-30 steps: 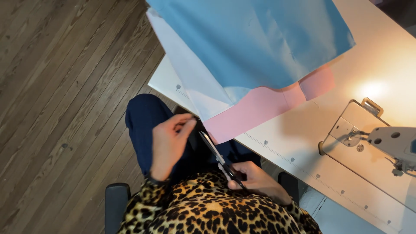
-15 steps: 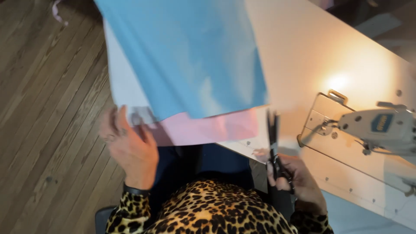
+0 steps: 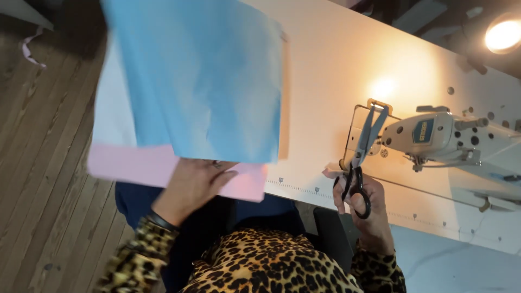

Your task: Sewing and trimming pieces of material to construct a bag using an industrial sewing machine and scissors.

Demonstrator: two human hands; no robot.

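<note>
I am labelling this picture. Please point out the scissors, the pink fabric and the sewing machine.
scissors [image 3: 362, 149]: head view, on the blades above the pivot.
pink fabric [image 3: 130, 164]: head view, on the strip's left part.
sewing machine [image 3: 434, 133]: head view, on the white head.

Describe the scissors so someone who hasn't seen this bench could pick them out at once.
Start at the white sewing machine on the pale table. Just left of its head, the right hand grips the scissors by black looped handles at the table's near edge. Their blades point up, open in a narrow V, the only dark-handled tool there.
</note>
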